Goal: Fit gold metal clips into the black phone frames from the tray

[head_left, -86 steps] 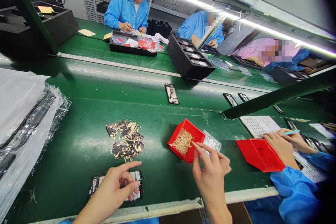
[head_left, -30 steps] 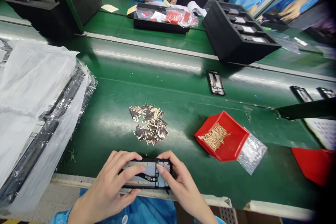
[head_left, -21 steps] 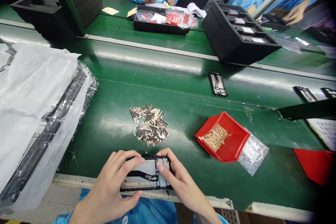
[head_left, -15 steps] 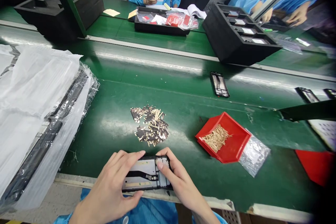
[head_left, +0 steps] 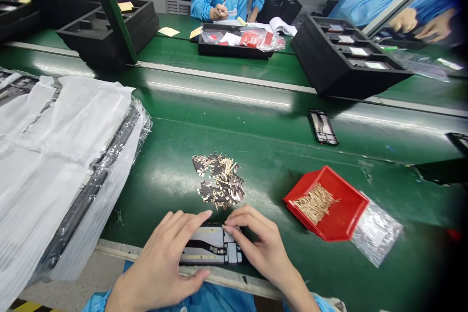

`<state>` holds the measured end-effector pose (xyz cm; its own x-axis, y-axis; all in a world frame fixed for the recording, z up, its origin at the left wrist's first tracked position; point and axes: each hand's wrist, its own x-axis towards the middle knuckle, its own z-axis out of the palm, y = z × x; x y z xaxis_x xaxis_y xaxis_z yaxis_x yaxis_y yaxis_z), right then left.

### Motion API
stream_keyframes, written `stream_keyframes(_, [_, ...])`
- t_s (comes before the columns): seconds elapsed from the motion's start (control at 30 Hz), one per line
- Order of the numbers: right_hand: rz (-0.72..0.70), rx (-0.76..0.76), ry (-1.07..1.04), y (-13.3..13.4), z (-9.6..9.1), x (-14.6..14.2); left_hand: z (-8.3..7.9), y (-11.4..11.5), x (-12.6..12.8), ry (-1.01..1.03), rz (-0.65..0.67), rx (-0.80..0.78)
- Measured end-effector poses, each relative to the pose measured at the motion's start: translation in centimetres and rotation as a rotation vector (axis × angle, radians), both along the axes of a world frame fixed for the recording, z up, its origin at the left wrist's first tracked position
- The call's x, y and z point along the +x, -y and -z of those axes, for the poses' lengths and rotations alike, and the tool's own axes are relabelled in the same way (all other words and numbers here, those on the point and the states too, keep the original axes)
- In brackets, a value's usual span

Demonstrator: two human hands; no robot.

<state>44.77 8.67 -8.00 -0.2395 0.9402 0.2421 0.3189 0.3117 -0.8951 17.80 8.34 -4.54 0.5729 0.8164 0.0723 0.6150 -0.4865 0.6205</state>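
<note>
At the near edge of the green bench (head_left: 266, 156), a phone frame (head_left: 210, 239) is laid flat, its left end covered by the left hand (head_left: 161, 258), whose thumb and forefinger are spread wide. By the right hand (head_left: 265, 248), fingertips are held narrowly together at the frame's far edge; whether anything is pinched cannot be told. Beyond, small dark strips (head_left: 221, 183) are heaped; rightward, tan pieces (head_left: 315, 205) are contained in a red bin (head_left: 345, 212).

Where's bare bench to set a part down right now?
Bare green bench shows between the small-parts pile and red bin, and between that pile and the wrapped stack. Crowded: the near edge, where the left hand and right hand flank the phone frame.
</note>
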Motion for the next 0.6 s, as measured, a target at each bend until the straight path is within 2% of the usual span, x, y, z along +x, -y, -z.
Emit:
stream_keyframes(0.17, [-0.059, 0.145, 0.087, -0.6, 0.5, -0.1, 0.8, -0.4, 0.0, 0.064, -0.093, 0.013])
stream_keyframes(0.3, [-0.115, 0.246, 0.054, -0.7, 1.3, 0.0, 1.7, -0.6, 0.6, 0.201, -0.187, 0.049])
stream_keyframes(0.43, [-0.146, 0.201, -0.012, -0.7, 0.9, -0.1, 2.4, -0.4, 1.2, 0.347, -0.305, 0.091])
stream_keyframes(0.6, [-0.067, 0.084, -0.036, 0.0, 0.0, -0.7, 3.5, 0.1, 1.5, 0.442, -0.378, 0.193])
